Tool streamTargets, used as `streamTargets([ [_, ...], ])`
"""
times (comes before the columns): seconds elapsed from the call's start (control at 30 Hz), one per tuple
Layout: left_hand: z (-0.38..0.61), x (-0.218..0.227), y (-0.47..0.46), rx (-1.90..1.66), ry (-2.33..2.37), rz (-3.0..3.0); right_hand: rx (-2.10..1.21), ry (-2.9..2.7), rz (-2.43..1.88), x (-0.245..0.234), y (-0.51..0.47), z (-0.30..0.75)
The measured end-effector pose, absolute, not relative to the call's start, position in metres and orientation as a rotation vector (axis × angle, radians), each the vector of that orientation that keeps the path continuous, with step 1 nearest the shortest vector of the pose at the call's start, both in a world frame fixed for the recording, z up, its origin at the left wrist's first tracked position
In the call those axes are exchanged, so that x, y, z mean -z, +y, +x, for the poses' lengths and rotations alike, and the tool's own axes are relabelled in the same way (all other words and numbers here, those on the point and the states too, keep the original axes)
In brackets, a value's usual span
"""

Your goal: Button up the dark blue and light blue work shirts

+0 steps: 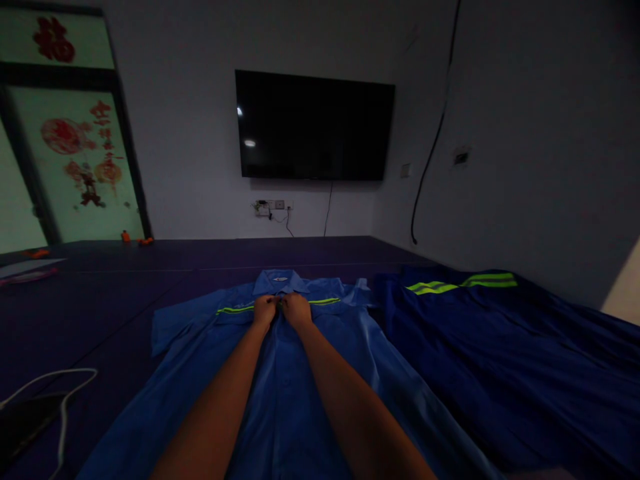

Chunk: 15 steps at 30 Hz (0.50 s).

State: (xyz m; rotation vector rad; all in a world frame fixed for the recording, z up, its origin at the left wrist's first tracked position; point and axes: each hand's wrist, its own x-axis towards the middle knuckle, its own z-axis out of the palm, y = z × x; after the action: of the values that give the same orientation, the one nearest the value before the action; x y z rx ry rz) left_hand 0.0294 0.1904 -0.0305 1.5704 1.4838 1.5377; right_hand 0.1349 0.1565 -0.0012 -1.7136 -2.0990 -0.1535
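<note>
A light blue work shirt (pixel 200 333) with yellow-green reflective stripes lies flat in front of me, collar pointing away. My left hand (pixel 264 311) and my right hand (pixel 297 311) meet at the shirt's front placket just below the collar. Both are closed, fingers pinching the fabric edges at chest height. What sits between the fingertips is too small to make out.
A darker blue garment (pixel 500 360) with reflective stripes is spread out to the right. A white cable (pixel 60 393) and a dark object lie at the lower left. A black wall screen (pixel 315 127) hangs ahead, with a decorated glass door (pixel 75 160) at the left.
</note>
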Motion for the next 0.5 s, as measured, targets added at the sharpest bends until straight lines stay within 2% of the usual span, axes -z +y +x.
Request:
streamTargets([
  [0.5,0.0293,0.0321,0.1936,-1.495,1.514,1.637,0.204,-2.213,-1.688,-0.0029,0.1537,0.1343],
])
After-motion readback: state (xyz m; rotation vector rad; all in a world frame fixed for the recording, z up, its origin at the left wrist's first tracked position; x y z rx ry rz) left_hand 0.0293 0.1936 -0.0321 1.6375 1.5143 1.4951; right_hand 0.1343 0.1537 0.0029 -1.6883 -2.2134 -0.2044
